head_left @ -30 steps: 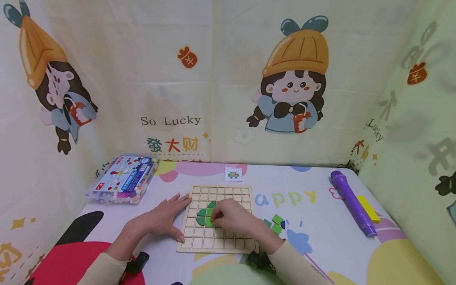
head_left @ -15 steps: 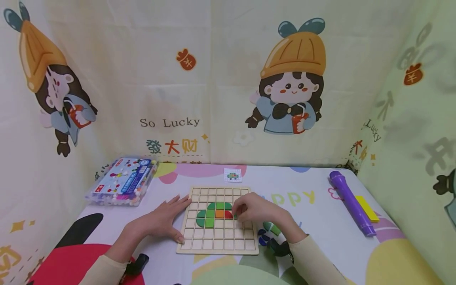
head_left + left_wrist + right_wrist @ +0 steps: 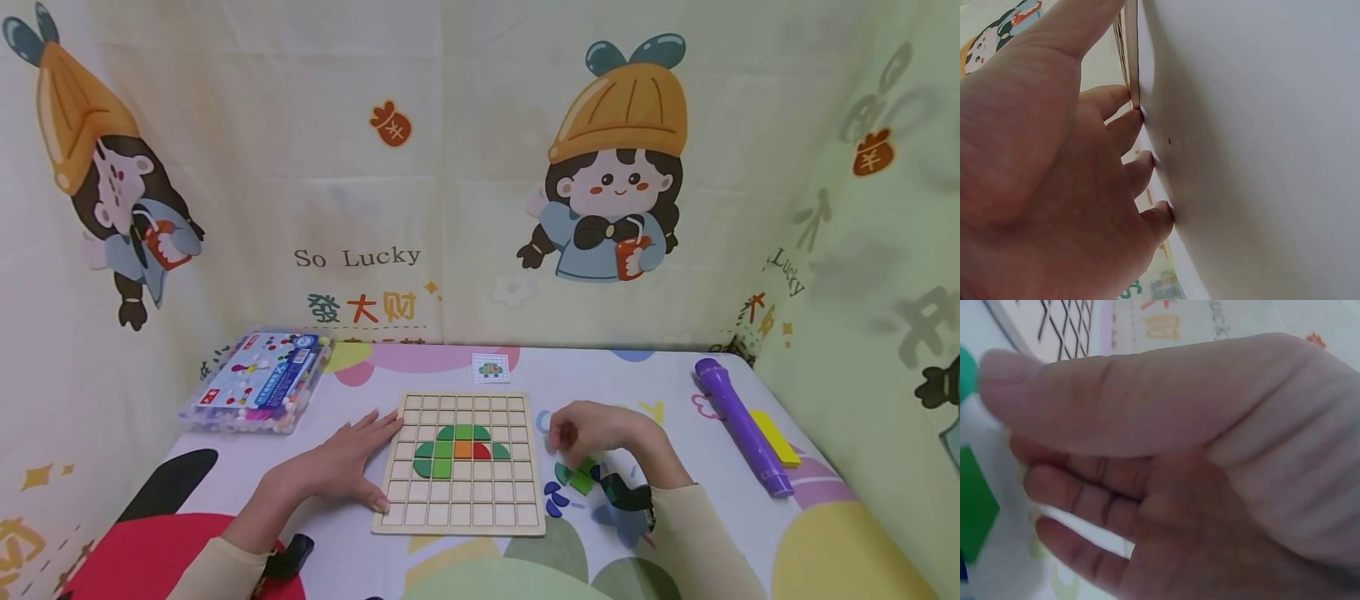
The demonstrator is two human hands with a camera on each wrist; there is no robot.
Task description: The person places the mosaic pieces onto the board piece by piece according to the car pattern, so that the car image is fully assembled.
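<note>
A wooden grid board lies on the table in the head view. Set in its cells are green square and rounded tiles, an orange square tile and a red rounded tile. My left hand rests with spread fingers along the board's left edge, thumb at the lower left corner. Right of the board, my right hand hovers by loose green tiles and blue rounded tiles. Its fingers are loosely bent, and the right wrist view shows no tile between thumb and fingers.
Behind the board lies a small picture card with a turtle-like pattern on a grid. A clear plastic case with a printed label sits at the back left. On the right are a purple tube-shaped stick and a yellow block.
My right hand has moved from over the board to the loose tiles on its right. A green rounded tile now shows beside the red one. My left hand has stayed put.
</note>
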